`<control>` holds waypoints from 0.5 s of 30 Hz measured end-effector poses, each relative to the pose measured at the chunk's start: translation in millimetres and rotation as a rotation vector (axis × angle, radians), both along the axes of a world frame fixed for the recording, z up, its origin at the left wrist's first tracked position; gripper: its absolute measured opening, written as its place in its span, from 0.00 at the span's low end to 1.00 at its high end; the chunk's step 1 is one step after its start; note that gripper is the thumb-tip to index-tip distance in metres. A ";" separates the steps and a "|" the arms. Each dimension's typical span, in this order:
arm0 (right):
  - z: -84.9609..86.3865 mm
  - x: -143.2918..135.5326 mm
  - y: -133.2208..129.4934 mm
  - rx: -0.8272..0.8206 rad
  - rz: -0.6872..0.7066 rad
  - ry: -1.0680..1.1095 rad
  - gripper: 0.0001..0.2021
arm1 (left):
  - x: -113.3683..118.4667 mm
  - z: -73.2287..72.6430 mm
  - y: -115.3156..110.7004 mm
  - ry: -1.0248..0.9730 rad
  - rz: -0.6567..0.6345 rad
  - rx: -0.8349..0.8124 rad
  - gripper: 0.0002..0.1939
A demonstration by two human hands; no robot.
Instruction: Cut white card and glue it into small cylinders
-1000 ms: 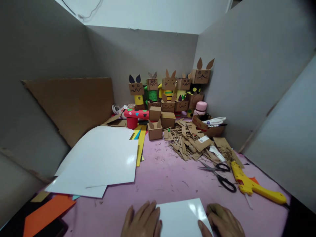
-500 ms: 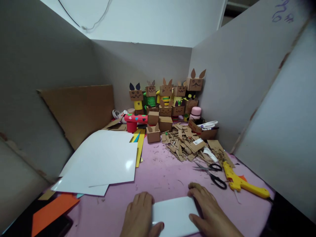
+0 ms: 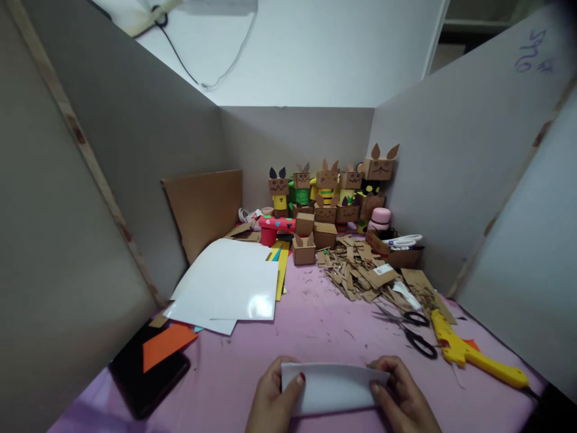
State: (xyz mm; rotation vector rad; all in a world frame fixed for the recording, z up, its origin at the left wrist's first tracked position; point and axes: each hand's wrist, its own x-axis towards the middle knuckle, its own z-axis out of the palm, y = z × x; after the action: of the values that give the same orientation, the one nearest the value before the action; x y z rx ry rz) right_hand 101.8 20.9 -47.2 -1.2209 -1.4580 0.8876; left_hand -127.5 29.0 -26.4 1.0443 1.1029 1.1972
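A small piece of white paper (image 3: pixel 336 388) is held between both hands near the front edge of the pink table, its long upper edge facing away from me. My left hand (image 3: pixel 276 397) pinches its left end, thumb on the near face and fingers behind. At the right end my right hand (image 3: pixel 401 394) grips it the same way, fingers curled at the back. Black-handled scissors (image 3: pixel 408 331) lie open to the right, beyond my right hand. Beside them rests a yellow glue gun (image 3: pixel 478 355).
Large white sheets (image 3: pixel 225 285) cover the table's left side, near orange paper (image 3: pixel 169 344) and a dark phone-like slab (image 3: pixel 151 385). Cardboard scraps (image 3: pixel 351 270) are heaped right of centre. Cardboard animal figures (image 3: pixel 327 180) stand at the back. Grey panels (image 3: pixel 464 150) enclose the sides.
The white paper lay flat under both hands; now it is lifted and tilted, with fingers behind it. The camera view has turned left, so the surroundings sit further right.
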 end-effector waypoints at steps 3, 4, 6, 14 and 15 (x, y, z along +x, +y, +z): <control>0.0 -1.2 0.2 -0.047 -0.005 0.025 0.14 | 5.7 5.9 -4.6 0.008 0.001 0.052 0.17; 0.6 -2.3 -0.3 -0.060 -0.011 0.018 0.15 | 7.3 8.0 -6.3 0.039 0.013 0.074 0.17; 2.6 -5.4 -1.8 -0.070 -0.044 0.000 0.17 | 10.3 11.3 -9.2 0.092 0.041 0.105 0.18; 15.9 -24.4 -5.0 -0.056 -0.185 0.138 0.23 | 16.3 11.6 -9.8 0.088 0.118 0.086 0.20; 17.7 -25.5 -4.3 -0.048 -0.183 0.160 0.22 | 16.2 11.5 -9.3 0.090 0.129 0.083 0.20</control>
State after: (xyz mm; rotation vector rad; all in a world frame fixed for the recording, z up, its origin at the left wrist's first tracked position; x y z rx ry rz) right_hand 76.2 16.7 -29.5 -1.2665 -1.1847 0.8783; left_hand -111.3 19.7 -14.9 1.1135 1.2141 1.3185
